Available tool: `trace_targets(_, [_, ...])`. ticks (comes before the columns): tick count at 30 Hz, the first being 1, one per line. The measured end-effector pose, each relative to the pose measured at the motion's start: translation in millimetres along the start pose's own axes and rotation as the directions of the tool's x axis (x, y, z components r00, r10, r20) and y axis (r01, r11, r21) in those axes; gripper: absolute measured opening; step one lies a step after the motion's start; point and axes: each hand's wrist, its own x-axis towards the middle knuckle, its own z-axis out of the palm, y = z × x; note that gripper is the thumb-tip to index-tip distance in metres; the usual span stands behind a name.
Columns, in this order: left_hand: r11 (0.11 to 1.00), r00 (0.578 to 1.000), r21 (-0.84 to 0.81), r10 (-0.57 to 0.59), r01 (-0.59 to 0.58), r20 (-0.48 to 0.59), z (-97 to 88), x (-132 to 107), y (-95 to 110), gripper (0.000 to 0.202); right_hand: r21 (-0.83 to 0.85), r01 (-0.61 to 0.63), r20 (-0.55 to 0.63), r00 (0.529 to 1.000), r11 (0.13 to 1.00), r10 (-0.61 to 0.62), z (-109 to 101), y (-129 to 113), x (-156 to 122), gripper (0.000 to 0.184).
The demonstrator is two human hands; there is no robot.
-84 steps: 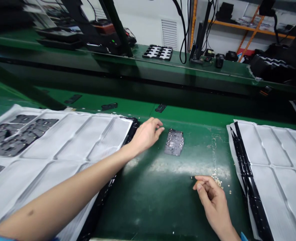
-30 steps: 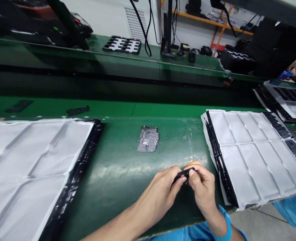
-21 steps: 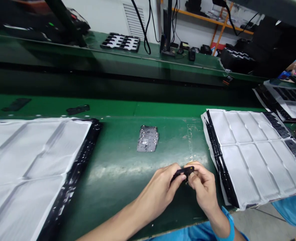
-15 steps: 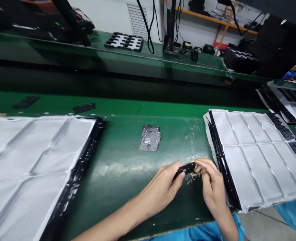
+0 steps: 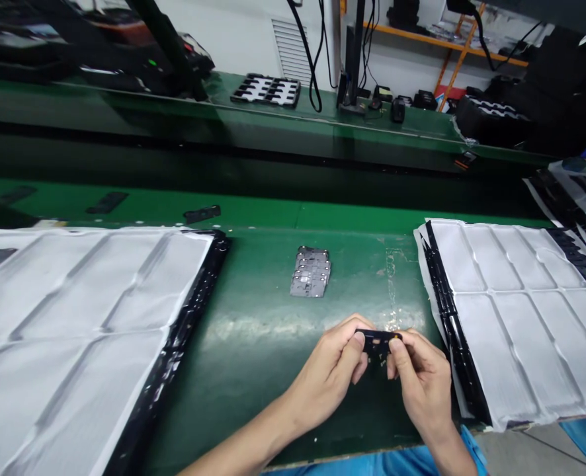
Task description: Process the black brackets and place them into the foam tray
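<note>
Between my two hands is a small black plastic part (image 5: 376, 340) with a yellow spot near its right end. The thumb and fingers of my left hand (image 5: 330, 363) pinch its left end. My right hand (image 5: 422, 377) is closed on the right end, its thumb by the yellow spot. Tiny pale bits (image 5: 383, 360) lie on the green bench below, partly hidden by the hands. Farther back on the bench rests an overlapping stack of grey-black plastic parts (image 5: 311, 272), apart from both hands.
White-lined trays stand on both sides, a left tray (image 5: 119, 284) and a right tray (image 5: 506, 330), both with black edges. Several black parts, one of them a flat piece (image 5: 202, 213), lie on the green strip behind. A raised shelf (image 5: 412, 132) runs along the back.
My right hand has closed on the black part's right end, where its fingers were looser before. The part is now held more level. The view has shifted slightly left.
</note>
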Motion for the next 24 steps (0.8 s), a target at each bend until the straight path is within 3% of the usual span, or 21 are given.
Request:
trace_targets(4, [0.996,0.999,-0.086,-0.023,0.021,-0.028,4.3,-1,-3,0.044,-0.007,0.056,0.007,0.998,0.998,-0.056,2,-1,-3,0.029])
trace_targets(9, [0.989,0.998,-0.141,0.040,-0.047,-0.056,5.5,-1,-6,0.048,-0.025,0.086,-0.011,0.996,0.996,-0.087,3,-2,-4,0.033])
trace_targets(18, [0.994,0.990,-0.080,0.069,-0.079,-0.120,7.3,0,-17,0.039,-0.039,0.080,-0.005,0.997,0.996,-0.080,7,1,-3,0.034])
trace_targets(24, [0.996,0.997,-0.066,0.055,-0.059,-0.061,2.2,-1,-12,0.037,-0.031,0.058,-0.016,0.998,0.998,-0.059,6,-1,-2,0.034])
